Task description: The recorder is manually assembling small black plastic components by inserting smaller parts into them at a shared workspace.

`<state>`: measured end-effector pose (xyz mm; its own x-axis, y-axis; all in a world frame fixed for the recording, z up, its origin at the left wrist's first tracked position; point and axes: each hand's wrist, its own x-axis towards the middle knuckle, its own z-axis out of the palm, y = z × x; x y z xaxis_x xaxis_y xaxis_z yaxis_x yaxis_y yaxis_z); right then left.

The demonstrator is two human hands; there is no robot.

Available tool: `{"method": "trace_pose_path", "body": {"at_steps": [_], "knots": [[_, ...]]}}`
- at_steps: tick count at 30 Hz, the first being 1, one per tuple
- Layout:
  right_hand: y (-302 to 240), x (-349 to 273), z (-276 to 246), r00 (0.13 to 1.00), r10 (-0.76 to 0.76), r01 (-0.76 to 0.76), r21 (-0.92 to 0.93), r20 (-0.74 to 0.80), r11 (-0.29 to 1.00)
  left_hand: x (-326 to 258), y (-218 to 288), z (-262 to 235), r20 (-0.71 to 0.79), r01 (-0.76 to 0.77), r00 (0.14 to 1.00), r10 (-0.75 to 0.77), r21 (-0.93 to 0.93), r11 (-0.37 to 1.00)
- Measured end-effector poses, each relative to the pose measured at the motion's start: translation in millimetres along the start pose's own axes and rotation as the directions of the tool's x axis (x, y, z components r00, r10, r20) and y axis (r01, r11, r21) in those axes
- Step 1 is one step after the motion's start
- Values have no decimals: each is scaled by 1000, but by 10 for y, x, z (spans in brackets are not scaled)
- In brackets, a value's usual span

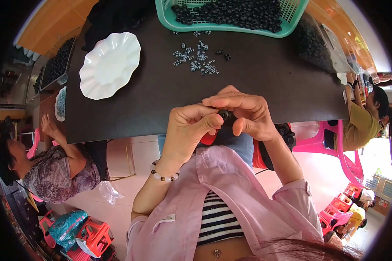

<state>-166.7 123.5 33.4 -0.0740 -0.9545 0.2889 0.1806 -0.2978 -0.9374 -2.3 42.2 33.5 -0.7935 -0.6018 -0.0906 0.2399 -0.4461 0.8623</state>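
Note:
In front of my chest, over the near edge of the dark table (148, 98), my left hand (189, 124) pinches a small black round plastic piece (223, 114) between thumb and index finger. My right hand (248, 111) arches around the far side of that piece. Its fingers overlap the left fingertips, while its thumb stands apart. Nothing shows in the right hand's grip. Farther off on the table lies a loose group of small metal coil springs (199, 56), with several small black pieces (224, 54) to their right.
A green basket (231, 31) of black pieces stands at the far edge. A white scalloped plate (109, 65) lies left, and a clear bin (320, 48) of black parts is far right. People sit left (61, 169) and right (363, 117). Pink chair (326, 139) at right.

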Motion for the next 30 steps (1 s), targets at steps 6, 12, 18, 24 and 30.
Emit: {"method": "trace_pose_path", "body": {"at_steps": [6, 12, 18, 24, 30], "knots": [[40, -37, -48, 999, -33, 37, -116, 35, 992, 11, -57, -12, -37, -5, 999, 4, -14, 1000], [39, -111, -20, 1000, -18, 13, -180, -25, 984, -1, -135, -19, -30, 11, 999, -11, -17, 1000], [103, -158, -31, 997, -53, 38, -269, -49, 962, -16, -191, -8, -19, 29, 999, -29, -18, 999], [-85, -179, -175, 985, -40, -17, -321, -171, 947, 9, -96, 14, -58, 101, 993, -99, 31, 994], [-827, 61, -850, 881, -272, -144, -767, -387, 625, 80, -72, -214, -56, 81, 994, -96, -236, 968]]}}
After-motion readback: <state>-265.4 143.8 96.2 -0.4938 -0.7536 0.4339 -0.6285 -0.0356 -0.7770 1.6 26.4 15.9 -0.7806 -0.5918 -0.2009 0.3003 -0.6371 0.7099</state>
